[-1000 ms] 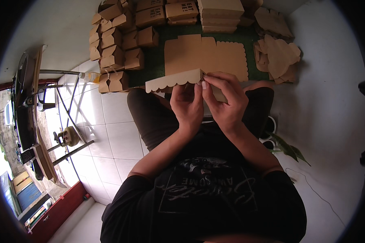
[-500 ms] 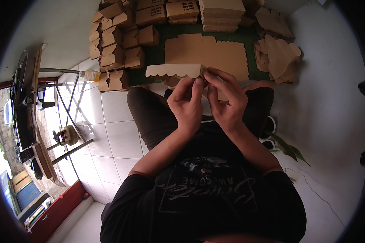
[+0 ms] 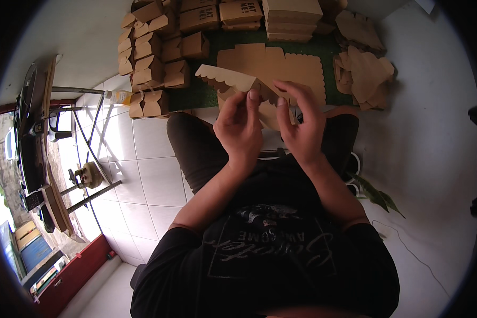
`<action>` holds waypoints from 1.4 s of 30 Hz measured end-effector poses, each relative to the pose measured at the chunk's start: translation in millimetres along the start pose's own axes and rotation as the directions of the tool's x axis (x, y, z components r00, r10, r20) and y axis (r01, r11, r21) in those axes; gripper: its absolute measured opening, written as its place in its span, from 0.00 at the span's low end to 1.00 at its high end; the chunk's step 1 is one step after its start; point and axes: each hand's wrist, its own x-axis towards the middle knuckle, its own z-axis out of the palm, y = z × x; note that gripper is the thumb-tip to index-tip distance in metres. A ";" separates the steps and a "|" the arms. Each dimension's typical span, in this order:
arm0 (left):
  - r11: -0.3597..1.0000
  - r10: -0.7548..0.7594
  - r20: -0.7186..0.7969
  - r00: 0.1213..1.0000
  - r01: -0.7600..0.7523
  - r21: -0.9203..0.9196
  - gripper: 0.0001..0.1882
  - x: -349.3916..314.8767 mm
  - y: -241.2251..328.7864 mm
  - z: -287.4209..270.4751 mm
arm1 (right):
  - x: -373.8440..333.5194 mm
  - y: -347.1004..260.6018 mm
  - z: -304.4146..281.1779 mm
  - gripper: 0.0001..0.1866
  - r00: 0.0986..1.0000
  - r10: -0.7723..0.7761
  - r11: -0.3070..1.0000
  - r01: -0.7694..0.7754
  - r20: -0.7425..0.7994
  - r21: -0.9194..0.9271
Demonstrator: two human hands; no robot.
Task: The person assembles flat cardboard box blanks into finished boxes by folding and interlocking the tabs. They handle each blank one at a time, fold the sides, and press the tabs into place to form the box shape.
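Observation:
A partly folded brown cardboard box (image 3: 229, 77) with a scalloped edge is tilted in front of me, above my lap. My left hand (image 3: 239, 130) pinches one corner of it between thumb and fingers. To the right of that corner, my right hand (image 3: 306, 127) is apart from the card, its thumb and forefinger spread with nothing between them. Part of the box's lower side is hidden behind my fingers. Just beyond, a flat unfolded cardboard blank (image 3: 298, 69) with scalloped edges lies on the green mat (image 3: 211, 59).
Small folded boxes (image 3: 147, 69) are piled at the left of the mat. Printed boxes (image 3: 199, 20) and a stack of larger ones (image 3: 293, 24) stand at the back. Loose flat card pieces (image 3: 367, 74) lie on the right. A bottle (image 3: 117, 97) is at the left edge.
My right hand has let go of the box corner and drawn slightly right, its fingers parting. The box has tilted, its left end rising, in my left hand.

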 end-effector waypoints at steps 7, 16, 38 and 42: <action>0.977 0.190 -0.027 0.981 -0.187 0.103 0.10 16.4 -12.4 -4.2 | 17.9 19.8 7.6 0.15 0.992 0.052 0.994 -0.063 0.118 0.093; 0.950 0.279 -0.006 0.960 -0.275 0.148 0.06 22.4 -0.5 -3.7 | 19.8 17.9 21.3 0.13 0.935 0.280 0.882 -0.340 0.219 0.327; 0.985 0.078 0.076 0.994 -0.089 0.146 0.09 33.2 30.6 -10.8 | 23.4 12.3 19.8 0.13 0.999 -0.037 0.985 0.043 -0.037 0.165; 0.927 0.255 0.106 0.961 -0.274 0.255 0.09 34.6 31.3 -11.1 | 21.8 9.7 14.8 0.14 0.995 -0.072 0.991 0.079 -0.068 0.105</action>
